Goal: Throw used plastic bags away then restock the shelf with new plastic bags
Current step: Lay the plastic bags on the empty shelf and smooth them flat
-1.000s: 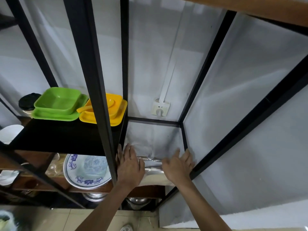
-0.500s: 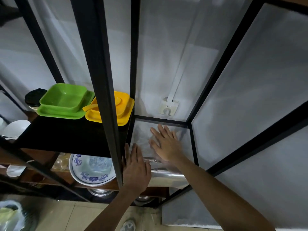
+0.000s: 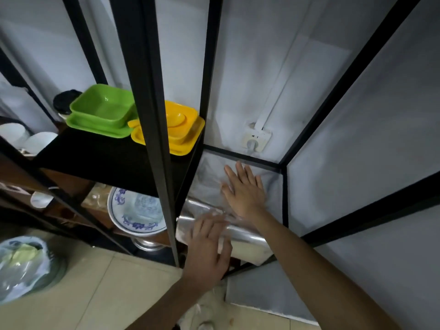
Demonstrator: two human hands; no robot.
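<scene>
A stack of clear plastic bags (image 3: 247,236) lies on the right-hand shelf of the black metal rack (image 3: 152,110), its glossy front fold hanging over the shelf's edge. My right hand (image 3: 245,189) lies flat on the bags near the back of the shelf, fingers spread and pointing at the wall. My left hand (image 3: 209,246) hovers blurred over the front fold, fingers apart, holding nothing. A bin lined with a plastic bag (image 3: 23,265) holding crumpled plastic stands on the floor at the lower left.
Green dishes (image 3: 102,110) and yellow dishes (image 3: 176,127) sit on the black shelf to the left. Below them is a blue-patterned plate (image 3: 135,210). A wall socket (image 3: 257,138) with its cable duct sits just behind the bag shelf. White cups stand at far left.
My right hand has stayed flat at the back of the bags. My left hand has slid from beside the black post to the right and toward me, over the front fold.
</scene>
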